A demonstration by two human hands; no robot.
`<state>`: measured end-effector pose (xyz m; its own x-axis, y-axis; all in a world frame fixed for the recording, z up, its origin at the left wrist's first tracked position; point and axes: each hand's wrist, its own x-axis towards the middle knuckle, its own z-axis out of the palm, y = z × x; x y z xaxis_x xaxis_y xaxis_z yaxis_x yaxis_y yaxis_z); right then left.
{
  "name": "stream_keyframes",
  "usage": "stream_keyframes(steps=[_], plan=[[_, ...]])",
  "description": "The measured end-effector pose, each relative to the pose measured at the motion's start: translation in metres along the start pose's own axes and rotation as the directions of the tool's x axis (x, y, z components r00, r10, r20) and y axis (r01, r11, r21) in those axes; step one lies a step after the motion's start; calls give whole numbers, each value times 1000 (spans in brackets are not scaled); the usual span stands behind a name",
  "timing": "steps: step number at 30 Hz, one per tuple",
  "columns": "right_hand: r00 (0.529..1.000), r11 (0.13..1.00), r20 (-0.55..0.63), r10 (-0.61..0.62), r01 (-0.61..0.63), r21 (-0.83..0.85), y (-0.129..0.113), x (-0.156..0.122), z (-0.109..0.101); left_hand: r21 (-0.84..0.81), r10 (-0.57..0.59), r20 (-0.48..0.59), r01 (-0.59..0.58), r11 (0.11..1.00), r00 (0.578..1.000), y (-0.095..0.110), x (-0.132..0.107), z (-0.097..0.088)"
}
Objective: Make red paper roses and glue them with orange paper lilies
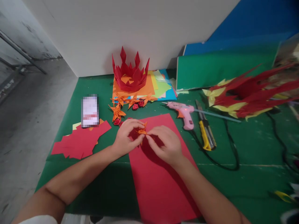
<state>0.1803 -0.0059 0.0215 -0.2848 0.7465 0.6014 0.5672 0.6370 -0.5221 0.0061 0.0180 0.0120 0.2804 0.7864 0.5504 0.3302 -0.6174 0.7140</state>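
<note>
Both my hands meet over a large red paper sheet (161, 183) on the green table (245, 180). My left hand (127, 137) and my right hand (164, 144) pinch a small folded orange paper piece (142, 130) between their fingertips. Just beyond my hands lie several folded orange paper flowers (121, 107) and small red paper roses (137, 105). A red paper crown (130, 73) stands behind them on a stack of coloured paper sheets (161, 87).
A pink glue gun (183, 112) and a yellow utility knife (206, 132) lie right of the red sheet, with a black cable (224, 161) looping by. Red paper squares (80, 141) and a phone (90, 111) lie at left. A red-yellow paper piece (247, 93) sits at right.
</note>
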Motion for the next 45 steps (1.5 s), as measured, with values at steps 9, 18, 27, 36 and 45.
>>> stream_keyframes(steps=[9, 18, 27, 36, 45], plan=[[992, 992, -40, 123, -124, -27, -2, 2, 1, -101, -39, 36, 42, 994, 999, 1, 1, 0], [997, 999, 78, 7, -4, -38, 5, 0, -4, -204, -70, 93, 88, 975, 993, 0, 1, -3], [988, 994, 148, -44, 58, -91, 8, 0, -5, -300, -78, 157, 123, 946, 984, -5, 0, -3], [991, 988, 107, -84, 96, -120, 10, 5, -9, -358, -95, 230, 175, 917, 969, -7, 0, -4], [991, 981, 89, -100, 113, -155, 7, 5, -10, -270, 2, 253, 69, 960, 968, -3, 3, -7]])
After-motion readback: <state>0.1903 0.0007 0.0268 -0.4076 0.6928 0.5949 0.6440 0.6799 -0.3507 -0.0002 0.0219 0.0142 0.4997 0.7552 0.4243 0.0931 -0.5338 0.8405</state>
